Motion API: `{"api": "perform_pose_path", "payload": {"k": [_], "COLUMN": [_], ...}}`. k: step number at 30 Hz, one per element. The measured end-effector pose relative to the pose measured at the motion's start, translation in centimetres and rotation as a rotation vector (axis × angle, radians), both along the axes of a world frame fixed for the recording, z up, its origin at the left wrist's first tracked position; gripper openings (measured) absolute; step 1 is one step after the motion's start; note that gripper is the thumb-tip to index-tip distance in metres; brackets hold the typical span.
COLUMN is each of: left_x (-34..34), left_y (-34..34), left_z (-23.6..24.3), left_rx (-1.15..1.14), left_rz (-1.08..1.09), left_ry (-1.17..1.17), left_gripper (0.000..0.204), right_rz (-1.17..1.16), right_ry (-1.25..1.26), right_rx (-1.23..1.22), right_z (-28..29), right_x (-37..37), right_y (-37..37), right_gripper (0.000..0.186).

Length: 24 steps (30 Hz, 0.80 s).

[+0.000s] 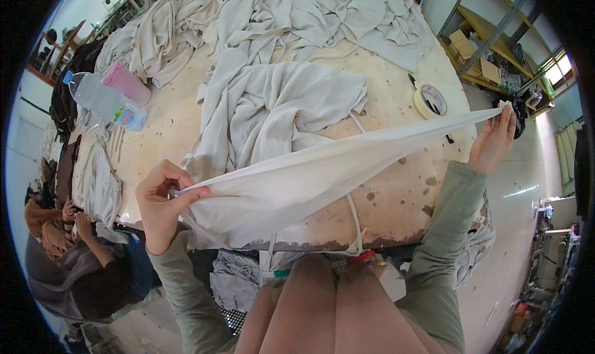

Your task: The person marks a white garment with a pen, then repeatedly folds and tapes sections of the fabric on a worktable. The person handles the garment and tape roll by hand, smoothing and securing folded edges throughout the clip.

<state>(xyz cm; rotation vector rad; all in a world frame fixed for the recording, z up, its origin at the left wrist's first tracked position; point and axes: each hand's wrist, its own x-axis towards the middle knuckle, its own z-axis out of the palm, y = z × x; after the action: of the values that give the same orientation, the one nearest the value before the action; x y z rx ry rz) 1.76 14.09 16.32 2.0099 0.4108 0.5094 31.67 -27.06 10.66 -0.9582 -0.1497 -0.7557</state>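
A pale, thin piece of fabric is stretched slantwise over the near part of the table, higher at its right end. My left hand pinches its left end between thumb and fingers, close to the table's front edge. Out to the right, my right hand grips the gathered far tip past the table's side. Just beyond the stretched fabric lies a crumpled heap of light grey cloth. A narrow pale strap hangs below the fabric over the table's front edge.
A large pile of grey fabric covers the back of the stained wooden table. A clear water bottle and pink tumbler stand left. A tape roll lies right. Another person works at left; metal shelves stand back right.
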Motion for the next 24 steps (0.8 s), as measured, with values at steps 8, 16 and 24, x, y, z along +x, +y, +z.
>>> {"api": "perform_pose_path", "payload": {"k": [8,16,24], "left_x": [-0.1,-4.4,-4.6], "left_y": [-0.5,-7.3,-3.7], "left_z": [-0.2,-4.9,-7.4], "left_rx": [0.552,0.353,0.453], "left_rz": [-0.517,-0.768,0.049], "left_ry": [0.273,0.261,0.025], "left_gripper": [0.015,0.02,0.027], "right_rz": [-0.214,-0.386,0.317], "right_ry": [0.024,0.748,0.219], "right_rx": [0.039,-1.262,-1.308], "right_z": [-1.2,-4.2,1.8], "right_x": [1.4,3.2,-2.8], "right_y": [-4.2,-12.3,7.7], "right_gripper": [0.019,0.037,0.044]}}
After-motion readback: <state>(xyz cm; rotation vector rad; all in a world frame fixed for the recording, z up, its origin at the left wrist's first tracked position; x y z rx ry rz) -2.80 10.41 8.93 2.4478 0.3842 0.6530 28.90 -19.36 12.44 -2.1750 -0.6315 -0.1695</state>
